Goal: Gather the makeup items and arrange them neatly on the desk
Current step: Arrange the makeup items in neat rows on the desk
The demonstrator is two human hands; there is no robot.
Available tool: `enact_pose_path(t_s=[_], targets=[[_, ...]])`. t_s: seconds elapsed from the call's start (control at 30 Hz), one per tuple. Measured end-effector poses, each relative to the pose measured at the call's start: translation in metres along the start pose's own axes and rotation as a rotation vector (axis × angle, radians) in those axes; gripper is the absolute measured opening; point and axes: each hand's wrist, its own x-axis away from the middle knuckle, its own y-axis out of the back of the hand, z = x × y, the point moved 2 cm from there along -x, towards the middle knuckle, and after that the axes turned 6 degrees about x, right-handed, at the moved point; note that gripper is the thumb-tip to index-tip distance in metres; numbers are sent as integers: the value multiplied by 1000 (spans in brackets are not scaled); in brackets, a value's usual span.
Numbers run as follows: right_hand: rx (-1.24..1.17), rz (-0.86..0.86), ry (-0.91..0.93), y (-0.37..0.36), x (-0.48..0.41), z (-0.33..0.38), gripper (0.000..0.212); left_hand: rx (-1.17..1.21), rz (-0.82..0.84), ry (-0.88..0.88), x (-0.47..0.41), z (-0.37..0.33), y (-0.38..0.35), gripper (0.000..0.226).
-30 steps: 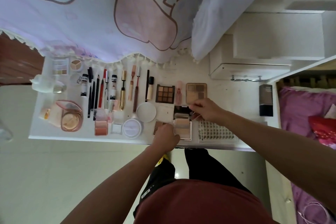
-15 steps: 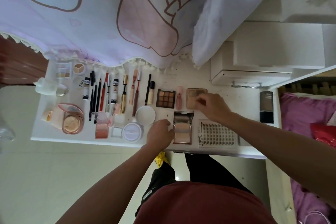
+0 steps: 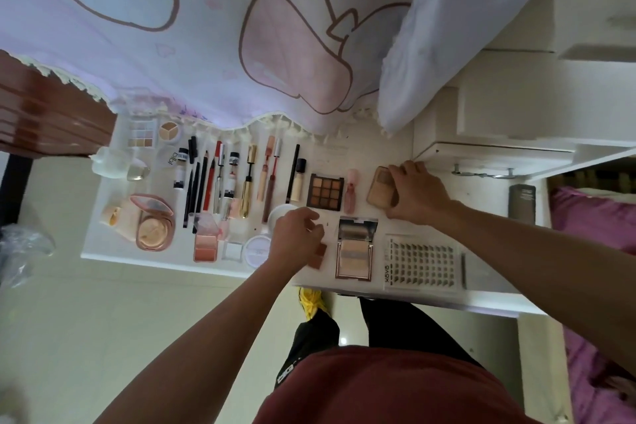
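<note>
The right grip (image 3: 416, 193) is grasping the tan palette (image 3: 378, 191); the left grip (image 3: 297, 237) is clasping a small brown compact (image 3: 319, 255).

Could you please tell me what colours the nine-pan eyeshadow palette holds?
The nine-pan eyeshadow palette holds browns and tans in a dark case; head view.

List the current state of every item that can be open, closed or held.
mirrored palette, open, lid up, untouched.
pink compact, open, lid raised.
nine-pan palette, pans exposed, untouched.
tan palette, held at its edge by right hand.
small brown palette, partly under left hand; grip unclear.
lash tray, flat, untouched.
</note>
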Motion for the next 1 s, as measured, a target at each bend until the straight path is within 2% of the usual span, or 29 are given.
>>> enact_pose_path(t_s=[0.1,0.23,0.37,0.5,0.7,0.77,0.83,0.87,0.93,1.0], targets=[[-152,-53,-30,20,22,-3,98,85,7,-27,-5,-18,12,19],[-222,-174,25,52,57,4,100,389,77,30,-11,-46,30,4],[-229,-278,97,91,87,19,100,624,231,-9,-9,-84,49,13],[-361,-353,114,115,108,38,100,680,323,-52,-3,-100,65,12],[-544,-484,158,124,126,64,97,855,446,49,13,-99,85,12],[-824,-431,92,126,126,71,76,905,453,72,16,-94,91,11],[-1211,-287,-27,132,126,74,36,920,461,85,19,-89,98,10],[-1364,-192,-86,134,126,75,24,917,460,89,21,-87,101,9],[-1498,-41,-162,136,129,80,18,900,421,87,28,-84,106,8],[-1526,34,-183,138,135,88,15,854,338,60,35,-83,110,9]])
